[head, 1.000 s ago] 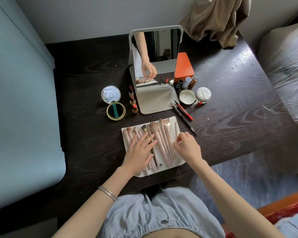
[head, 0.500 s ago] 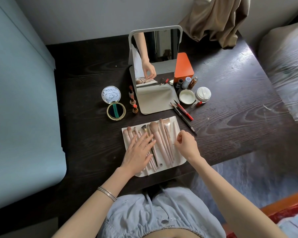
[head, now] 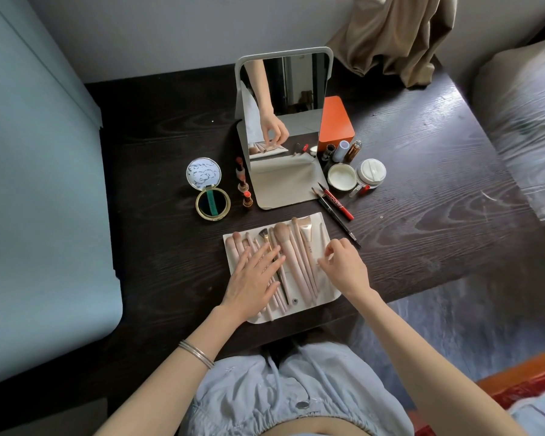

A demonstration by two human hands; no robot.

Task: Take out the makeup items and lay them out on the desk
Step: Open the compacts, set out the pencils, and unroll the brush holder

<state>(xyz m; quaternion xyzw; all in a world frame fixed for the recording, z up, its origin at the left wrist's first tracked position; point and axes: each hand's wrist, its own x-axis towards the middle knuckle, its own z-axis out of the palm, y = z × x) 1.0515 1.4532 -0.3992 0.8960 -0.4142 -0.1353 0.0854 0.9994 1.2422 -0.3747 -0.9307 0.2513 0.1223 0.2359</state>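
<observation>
Since the earlier frame, right hand (head: 345,268) has edged left, fingers curled, holding nothing visible. Dark wooden table (head: 422,215) meets a pale wall. Left hand (head: 255,280) lies flat on the brushes (head: 291,256) (bristles pointing away), on their pouch (head: 326,298).

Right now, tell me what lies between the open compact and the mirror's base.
In the head view, two lipsticks stand between the open compact and the mirror's base: a taller one farther back and a shorter one nearer the person.

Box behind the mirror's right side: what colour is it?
Plain orange, the box stands against the mirror; clearest in the head view.
</observation>
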